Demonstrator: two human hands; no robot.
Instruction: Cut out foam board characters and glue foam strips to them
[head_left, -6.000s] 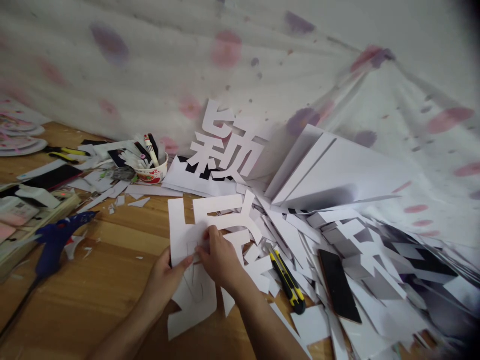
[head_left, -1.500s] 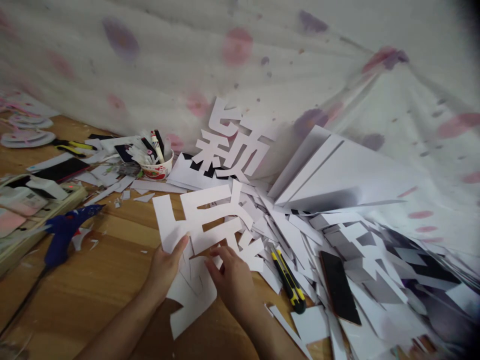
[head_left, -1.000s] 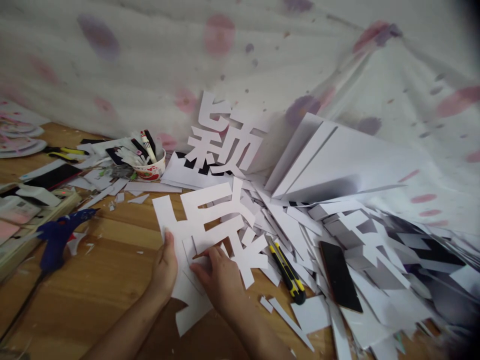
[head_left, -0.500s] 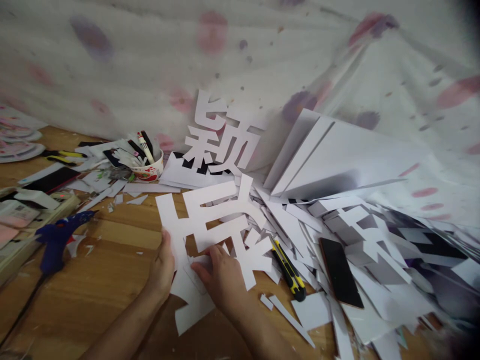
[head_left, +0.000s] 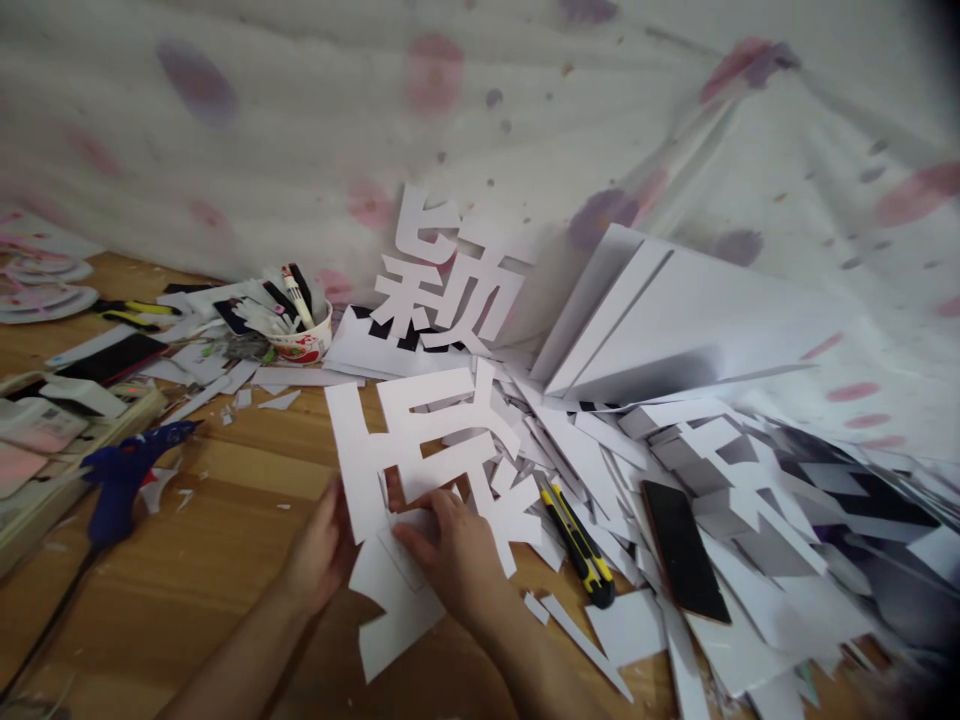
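Observation:
A large white cut-out character point(head_left: 442, 470) is held up over the wooden table between my hands. My left hand point(head_left: 322, 550) is at its left edge, with the fingers partly hidden behind the sheet. My right hand point(head_left: 454, 550) pinches the lower middle of the sheet between thumb and fingers. Faint pencil lines show on the lower part of the cut-out. Just right of it lies a yellow and black utility knife point(head_left: 577, 545). Another white cut-out character point(head_left: 450, 275) leans against the curtain behind.
A blue glue gun point(head_left: 120, 480) lies at the left beside a tray point(head_left: 142, 415). A cup point(head_left: 300, 345) of pens stands behind. White boards point(head_left: 675, 310), paper scraps point(head_left: 626, 625) and a black phone point(head_left: 684, 550) occupy the right. A spotted curtain point(head_left: 300, 130) hangs behind.
My left hand has shifted down behind the sheet, and a fingertip now shows through the cut-out's opening. The cut-out has tilted slightly. The whole view has moved a little.

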